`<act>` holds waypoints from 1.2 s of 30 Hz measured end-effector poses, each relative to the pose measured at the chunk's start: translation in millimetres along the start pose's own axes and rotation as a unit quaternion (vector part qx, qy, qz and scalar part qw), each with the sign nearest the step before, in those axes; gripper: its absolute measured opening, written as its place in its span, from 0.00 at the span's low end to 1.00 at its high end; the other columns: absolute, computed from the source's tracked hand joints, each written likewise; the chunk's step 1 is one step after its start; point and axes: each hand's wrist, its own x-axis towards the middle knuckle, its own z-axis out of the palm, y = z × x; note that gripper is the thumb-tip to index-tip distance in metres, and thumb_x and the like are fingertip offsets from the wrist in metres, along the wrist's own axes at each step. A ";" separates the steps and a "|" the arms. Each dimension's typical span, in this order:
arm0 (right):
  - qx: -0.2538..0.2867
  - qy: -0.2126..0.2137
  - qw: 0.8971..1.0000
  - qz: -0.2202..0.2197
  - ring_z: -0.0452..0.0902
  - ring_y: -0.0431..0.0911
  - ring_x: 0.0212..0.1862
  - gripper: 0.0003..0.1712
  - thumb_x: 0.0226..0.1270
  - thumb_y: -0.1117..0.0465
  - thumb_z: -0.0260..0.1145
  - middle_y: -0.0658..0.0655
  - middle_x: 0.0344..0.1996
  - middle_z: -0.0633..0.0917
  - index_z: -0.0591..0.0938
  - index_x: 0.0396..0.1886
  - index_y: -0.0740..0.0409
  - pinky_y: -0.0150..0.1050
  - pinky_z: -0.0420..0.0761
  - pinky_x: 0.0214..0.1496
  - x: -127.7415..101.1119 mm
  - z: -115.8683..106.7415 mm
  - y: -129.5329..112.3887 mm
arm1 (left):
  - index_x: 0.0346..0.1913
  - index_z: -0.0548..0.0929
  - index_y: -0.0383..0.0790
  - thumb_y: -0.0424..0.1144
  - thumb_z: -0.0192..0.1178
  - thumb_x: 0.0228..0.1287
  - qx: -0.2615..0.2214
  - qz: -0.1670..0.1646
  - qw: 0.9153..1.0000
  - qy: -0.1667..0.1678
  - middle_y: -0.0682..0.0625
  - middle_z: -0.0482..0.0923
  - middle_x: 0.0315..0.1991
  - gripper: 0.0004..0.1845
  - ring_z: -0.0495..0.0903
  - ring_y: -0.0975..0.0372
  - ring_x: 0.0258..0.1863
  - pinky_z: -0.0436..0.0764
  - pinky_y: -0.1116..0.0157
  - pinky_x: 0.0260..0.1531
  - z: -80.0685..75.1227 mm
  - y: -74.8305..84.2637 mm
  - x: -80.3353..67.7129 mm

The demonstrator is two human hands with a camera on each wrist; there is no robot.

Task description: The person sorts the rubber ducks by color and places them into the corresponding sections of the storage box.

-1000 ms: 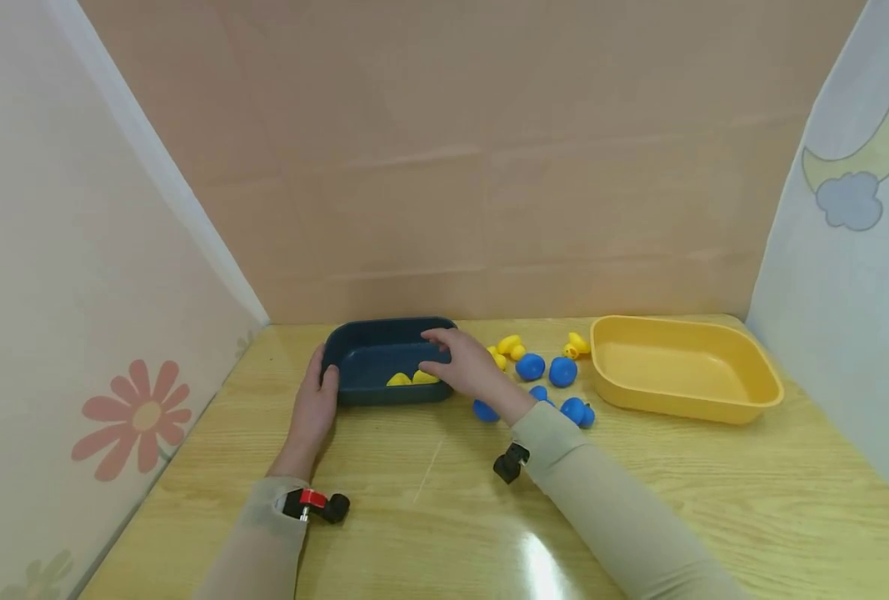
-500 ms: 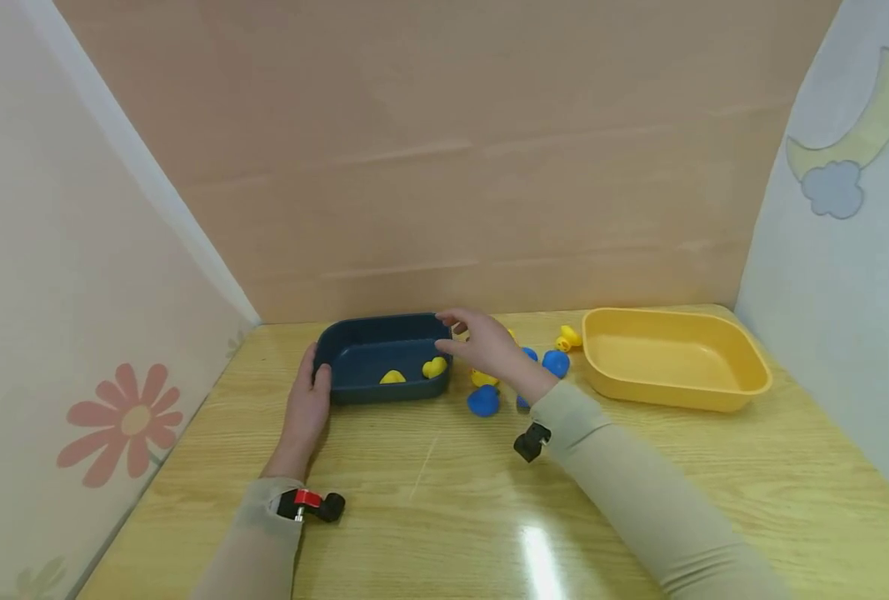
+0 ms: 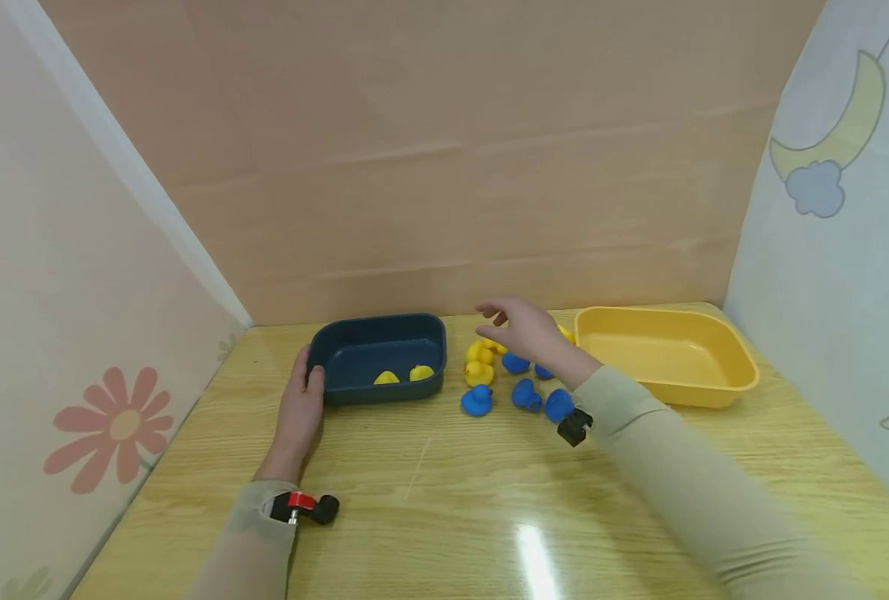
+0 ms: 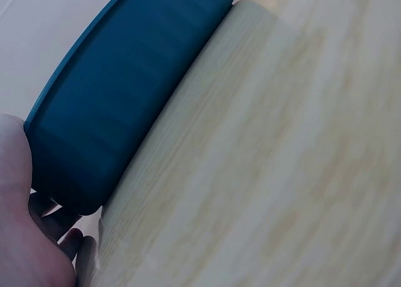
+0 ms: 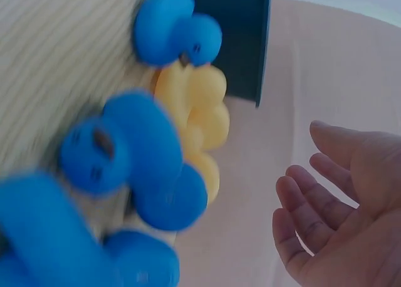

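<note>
My left hand [image 3: 299,408] holds the left end of a dark blue tub [image 3: 372,395], thumb at its near side. In the left wrist view its fingers [image 4: 59,223] reach round the tub's lower corner. Two yellow toy ducks [image 3: 422,372] lie inside. Right of the tub, my right hand [image 3: 531,335] hovers with loosely bent fingers and nothing in them. Beneath and around it lie several yellow rubber ducks [image 3: 479,372] and several blue rubber ducks [image 3: 477,401], some partly hidden by the hand and wrist. The right wrist view shows the ducks beside the hand, apart from it.
A yellow tub [image 3: 669,390] stands at the back right, with nothing visible inside. Behind both tubs rises a tan back wall [image 3: 414,167]. Patterned side panels [image 3: 122,425] border the wooden table [image 3: 429,517] on the left and right.
My right hand has moved right, away from the dark blue tub, to above the ducks. A yellow duck near the tub's right end has shifted slightly. My left hand keeps its hold.
</note>
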 end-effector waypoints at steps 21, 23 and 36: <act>-0.074 -0.029 0.997 0.017 0.80 0.65 0.67 0.30 0.80 0.55 0.73 0.67 0.67 0.84 0.81 0.75 0.62 0.64 0.80 0.69 -10.5 -29.7 59.0 | 0.93 0.43 0.52 0.53 0.40 0.92 -0.004 -0.006 1.000 -0.004 0.47 0.42 0.91 0.37 0.42 0.48 0.89 0.48 0.43 0.86 1.7 -2.8 -1.0; -0.082 -0.034 0.996 0.013 0.79 0.66 0.68 0.31 0.79 0.55 0.75 0.68 0.68 0.84 0.81 0.75 0.64 0.64 0.79 0.70 -11.0 -31.7 63.2 | 0.93 0.43 0.53 0.53 0.40 0.92 -0.003 -0.006 1.000 -0.005 0.47 0.42 0.91 0.37 0.42 0.47 0.89 0.48 0.43 0.86 2.7 -3.1 -0.8; -0.147 -0.063 0.987 0.010 0.80 0.70 0.66 0.31 0.76 0.59 0.76 0.72 0.65 0.85 0.82 0.72 0.69 0.68 0.77 0.70 -13.4 -44.8 93.3 | 0.93 0.43 0.51 0.53 0.39 0.92 0.003 -0.008 1.000 -0.006 0.46 0.42 0.91 0.36 0.43 0.46 0.89 0.48 0.42 0.85 7.6 -3.0 -0.6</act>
